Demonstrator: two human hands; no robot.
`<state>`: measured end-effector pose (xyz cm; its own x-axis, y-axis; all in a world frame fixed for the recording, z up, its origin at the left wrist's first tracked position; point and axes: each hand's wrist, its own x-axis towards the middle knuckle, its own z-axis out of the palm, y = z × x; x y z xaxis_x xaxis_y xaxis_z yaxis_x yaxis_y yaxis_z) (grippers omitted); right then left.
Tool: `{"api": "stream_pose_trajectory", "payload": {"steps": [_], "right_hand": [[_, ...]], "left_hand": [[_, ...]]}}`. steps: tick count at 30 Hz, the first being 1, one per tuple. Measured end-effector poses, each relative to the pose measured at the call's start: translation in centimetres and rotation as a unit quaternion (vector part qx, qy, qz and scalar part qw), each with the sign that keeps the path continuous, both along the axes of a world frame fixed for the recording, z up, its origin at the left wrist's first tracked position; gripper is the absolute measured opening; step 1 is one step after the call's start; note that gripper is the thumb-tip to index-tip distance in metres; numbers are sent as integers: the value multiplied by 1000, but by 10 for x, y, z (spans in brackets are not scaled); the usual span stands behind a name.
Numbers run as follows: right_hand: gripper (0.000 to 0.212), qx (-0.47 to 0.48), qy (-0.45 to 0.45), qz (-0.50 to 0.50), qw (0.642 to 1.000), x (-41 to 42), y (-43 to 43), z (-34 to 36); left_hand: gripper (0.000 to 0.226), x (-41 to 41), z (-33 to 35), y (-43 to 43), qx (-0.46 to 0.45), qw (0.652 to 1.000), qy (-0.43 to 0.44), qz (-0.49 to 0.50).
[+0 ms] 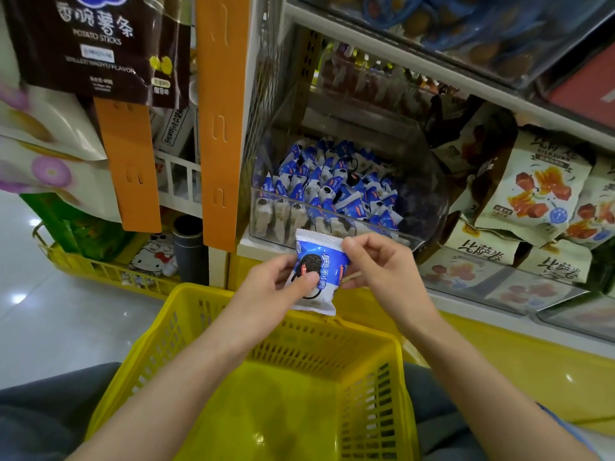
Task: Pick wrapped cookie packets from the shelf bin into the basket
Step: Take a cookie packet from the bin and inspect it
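Note:
A blue and white wrapped cookie packet is held upright between both hands, just above the far rim of the yellow plastic basket. My left hand pinches its lower left side with the thumb on the front. My right hand pinches its upper right edge. Behind the hands, a clear shelf bin holds several more of the same packets. No packet shows inside the basket.
Orange hanging strips with snack bags hang to the left of the bin. Green pizza-roll snack bags are stacked to the right of it. A yellow crate with goods sits on the floor at left. More shelves rise above.

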<state>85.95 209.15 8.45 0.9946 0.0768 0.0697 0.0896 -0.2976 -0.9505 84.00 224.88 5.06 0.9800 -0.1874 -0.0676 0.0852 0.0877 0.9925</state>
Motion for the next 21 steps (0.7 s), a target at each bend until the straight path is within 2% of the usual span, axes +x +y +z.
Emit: {"api": "stream_pose_trajectory", "payload": {"steps": [4,7,12,17,20,21], "right_hand": [[13,-131,-70,38,988,15,-13,27],[15,-312,-132,-6,941,46,-28,46],[25,-509,-14,-15,860,98,-42,48],[17,-572,23,47,819,115,-37,39],[5,-569,38,47,820,119,-40,37],[7,-566,42,42,822,119,-41,36]], "left_hand": [[22,7,-1,1,-19,999,2,34],[17,12,-1,2,-41,996,15,72],[16,15,3,2,-58,995,23,74],[12,16,4,0,-62,996,29,65],[13,15,6,0,-66,995,36,61],[13,15,6,1,-66,995,36,60]]}}
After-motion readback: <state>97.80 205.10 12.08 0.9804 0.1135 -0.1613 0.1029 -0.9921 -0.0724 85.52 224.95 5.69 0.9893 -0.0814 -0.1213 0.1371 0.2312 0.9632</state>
